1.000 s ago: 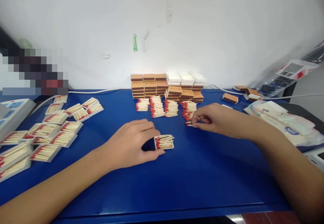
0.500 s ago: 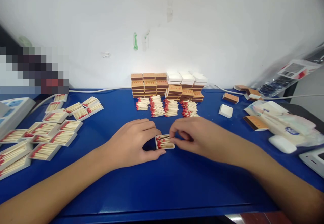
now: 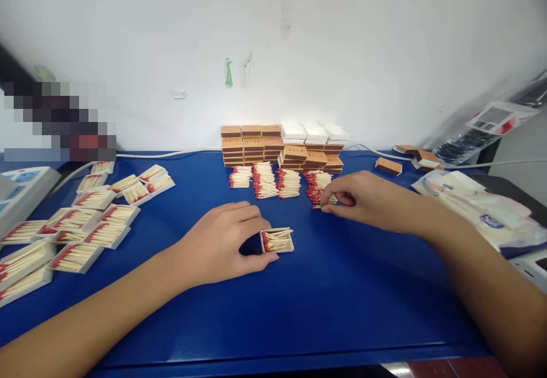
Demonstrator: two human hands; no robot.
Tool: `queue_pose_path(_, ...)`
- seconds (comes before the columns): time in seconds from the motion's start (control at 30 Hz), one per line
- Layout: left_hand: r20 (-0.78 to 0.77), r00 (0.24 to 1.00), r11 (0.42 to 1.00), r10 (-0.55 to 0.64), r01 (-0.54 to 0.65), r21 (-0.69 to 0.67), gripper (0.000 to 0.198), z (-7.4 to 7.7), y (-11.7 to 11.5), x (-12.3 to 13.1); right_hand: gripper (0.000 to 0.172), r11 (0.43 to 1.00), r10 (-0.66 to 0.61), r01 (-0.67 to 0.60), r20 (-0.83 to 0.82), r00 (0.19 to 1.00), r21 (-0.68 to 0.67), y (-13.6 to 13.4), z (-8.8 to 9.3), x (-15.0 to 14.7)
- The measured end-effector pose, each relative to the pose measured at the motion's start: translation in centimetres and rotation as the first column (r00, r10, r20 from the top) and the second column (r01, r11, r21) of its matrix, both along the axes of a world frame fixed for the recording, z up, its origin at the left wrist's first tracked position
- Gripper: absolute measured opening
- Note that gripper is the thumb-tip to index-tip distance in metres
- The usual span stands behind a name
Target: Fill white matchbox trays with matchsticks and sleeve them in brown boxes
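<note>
On the remote table (image 3: 273, 321) I see match piles (image 3: 265, 183) before stacked boxes (image 3: 253, 145), filled trays (image 3: 94, 259) left, one tray (image 3: 287, 249) nearer than the piles, a packet (image 3: 474, 204) right.

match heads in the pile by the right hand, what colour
The match heads are red, best seen in the head view.

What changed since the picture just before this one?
The right hand left the little tray, moving right and farther away, to the near edge of the rightmost match pile. The left hand stayed at the tray.
</note>
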State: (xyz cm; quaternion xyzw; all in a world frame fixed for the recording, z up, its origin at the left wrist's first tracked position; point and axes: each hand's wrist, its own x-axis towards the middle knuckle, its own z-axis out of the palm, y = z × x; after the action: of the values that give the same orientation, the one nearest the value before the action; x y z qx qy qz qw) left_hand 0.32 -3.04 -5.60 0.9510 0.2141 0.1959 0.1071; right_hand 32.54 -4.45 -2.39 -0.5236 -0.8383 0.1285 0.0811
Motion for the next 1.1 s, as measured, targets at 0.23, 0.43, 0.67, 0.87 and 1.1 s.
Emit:
queue_pose_path(0.23, 0.006, 1.0, 1.0, -0.006, 0.006, 0.003, 0.03, 0.1, 0.0, -0.1, 0.021, 0.999, -0.028, 0.031, 0.073, 0.997, -0.04, 0.2, -0.9, 0.2)
queue_pose_path(0.43, 0.001, 1.0, 1.0, -0.004, 0.004, 0.002, 0.031, 0.1, 0.1, 0.0, 0.019, 0.995, -0.046, 0.052, 0.069, 0.997, -0.085, 0.0, -0.9, -0.2)
queue_pose_path(0.67, 0.005, 1.0, 1.0, -0.005, 0.005, -0.006, 0.031, 0.0, 0.1, 0.0, 0.016, 0.994, -0.042, 0.044, 0.022, 0.999, -0.097, -0.4, -0.3, -1.2)
queue_pose_path(0.87, 0.0, 1.0, 1.0, -0.012, 0.012, -0.012, 0.028, 0.1, 0.1, 0.2, 0.014, 0.998, 0.048, -0.054, -0.181, 0.982, -0.026, -2.1, -0.3, -5.1)
queue_pose_path(1.1, -0.003, 1.0, 1.0, -0.026, 0.026, -0.004, 0.026, 0.1, 0.0, 0.3, 0.005, 0.989, 0.147, -0.144, -0.157, 0.977, 0.03, -2.9, -1.3, -7.4)
